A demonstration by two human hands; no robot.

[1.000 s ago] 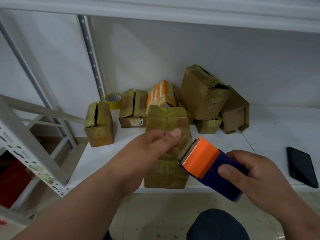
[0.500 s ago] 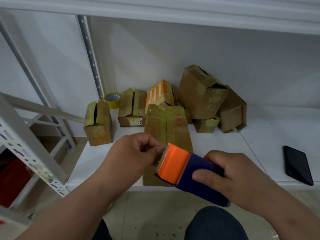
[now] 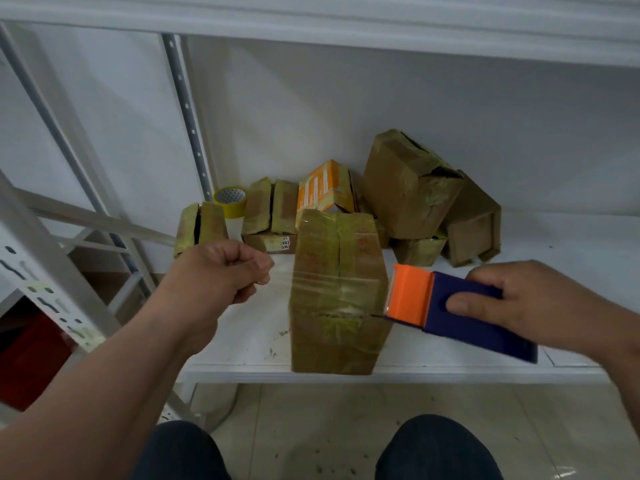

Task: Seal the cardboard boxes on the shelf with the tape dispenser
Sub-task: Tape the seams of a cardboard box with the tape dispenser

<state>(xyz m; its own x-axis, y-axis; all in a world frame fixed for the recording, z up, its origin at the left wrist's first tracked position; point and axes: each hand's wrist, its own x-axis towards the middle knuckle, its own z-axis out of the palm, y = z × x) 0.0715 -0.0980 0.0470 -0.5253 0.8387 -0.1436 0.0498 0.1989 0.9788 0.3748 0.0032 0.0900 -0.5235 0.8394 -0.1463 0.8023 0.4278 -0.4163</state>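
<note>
Clear tape now spans the tall cardboard box at the shelf's front edge. The left hand pinches its free end; the right hand has drawn the tape dispenser rightward, fingers wrapped round it. Strip ready for pressing down.

Single head-worn view, wide-angle, looking forward and down from above and behind both hands. The left hand and right hand enter from the bottom corners, forearms close to the lens. Between them, at near range, stands the front cardboard box at the edge of the white shelf. Beyond the hands the view faces the shelf's back wall; above, the underside of the upper shelf spans the top edge. Below the hands, the person's knees and the floor fill the bottom. Straight lines bow toward the margins.
</note>
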